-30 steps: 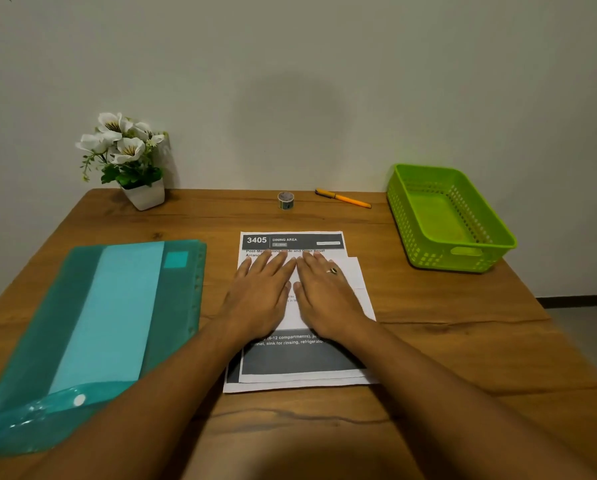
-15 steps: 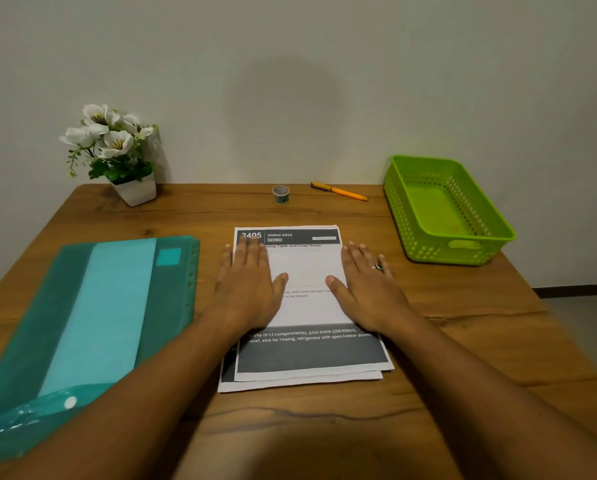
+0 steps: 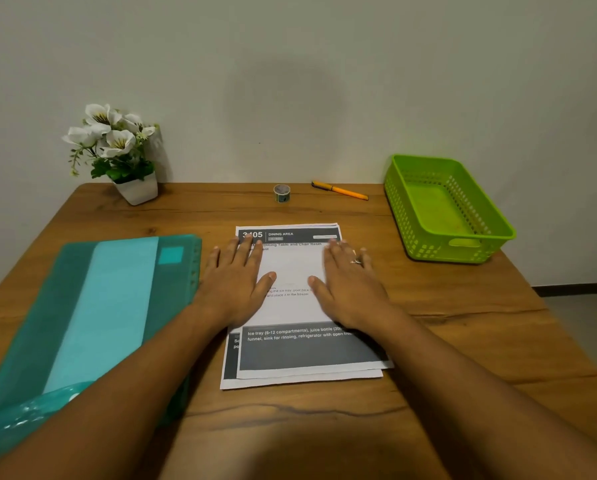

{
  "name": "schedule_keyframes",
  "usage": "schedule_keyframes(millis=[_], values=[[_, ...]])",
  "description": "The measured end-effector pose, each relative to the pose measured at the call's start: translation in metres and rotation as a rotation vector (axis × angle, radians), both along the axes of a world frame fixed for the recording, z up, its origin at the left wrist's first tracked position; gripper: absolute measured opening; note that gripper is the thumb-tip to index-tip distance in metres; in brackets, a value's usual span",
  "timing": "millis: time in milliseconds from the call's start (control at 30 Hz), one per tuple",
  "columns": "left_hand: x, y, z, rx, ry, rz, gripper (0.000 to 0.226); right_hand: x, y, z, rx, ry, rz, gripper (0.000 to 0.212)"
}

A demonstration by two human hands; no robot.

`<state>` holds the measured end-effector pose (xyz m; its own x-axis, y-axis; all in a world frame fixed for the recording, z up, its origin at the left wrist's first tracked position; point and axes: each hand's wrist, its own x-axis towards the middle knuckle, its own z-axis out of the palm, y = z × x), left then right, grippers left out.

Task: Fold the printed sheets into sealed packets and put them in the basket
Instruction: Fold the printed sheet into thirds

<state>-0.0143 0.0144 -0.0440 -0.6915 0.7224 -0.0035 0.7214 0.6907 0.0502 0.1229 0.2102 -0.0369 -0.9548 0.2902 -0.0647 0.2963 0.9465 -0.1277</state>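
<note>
A printed sheet [image 3: 291, 271], folded over on itself, lies on top of another printed sheet [image 3: 229, 375] in the middle of the wooden table [image 3: 463, 341]. My left hand [image 3: 236, 282] rests flat on the folded sheet's left edge, fingers spread, holding nothing. My right hand [image 3: 350, 285], with a ring on it, lies flat on the right edge the same way. The green plastic basket [image 3: 497, 237] stands empty at the back right of the table, apart from both hands.
A teal plastic folder [image 3: 99, 306] covers the left side of the table. A small tape roll [image 3: 282, 193] and an orange pen [image 3: 340, 190] lie near the wall. A white pot of white flowers [image 3: 117, 150] stands at the back left.
My hands were side by side in the middle of the folded sheet; they slid apart to its left and right edges. The view shifted slightly.
</note>
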Motion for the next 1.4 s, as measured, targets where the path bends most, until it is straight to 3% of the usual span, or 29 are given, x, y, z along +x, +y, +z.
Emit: schedule_keyframes(millis=[100, 233, 500, 833, 1400], values=[[0.000, 0.000, -0.001, -0.008, 0.006, 0.003, 0.080, -0.021, -0.036, 0.001, -0.046, 0.028, 0.144, 0.070], [-0.001, 0.000, -0.005, -0.014, 0.016, 0.004, 0.075, -0.029, -0.050, -0.004, -0.073, 0.049, 0.178, 0.069], [-0.002, -0.001, -0.002, -0.001, -0.011, 0.002, 0.080, 0.012, 0.027, -0.006, -0.070, 0.004, -0.007, 0.075], [-0.017, 0.010, 0.038, -0.152, -0.077, -0.056, 0.090, 0.002, 0.036, 0.029, -0.040, -0.071, 0.024, 0.069], [-0.027, 0.022, 0.052, -0.161, -0.155, -0.054, 0.082, -0.016, 0.049, 0.059, -0.108, -0.212, 0.048, 0.077]])
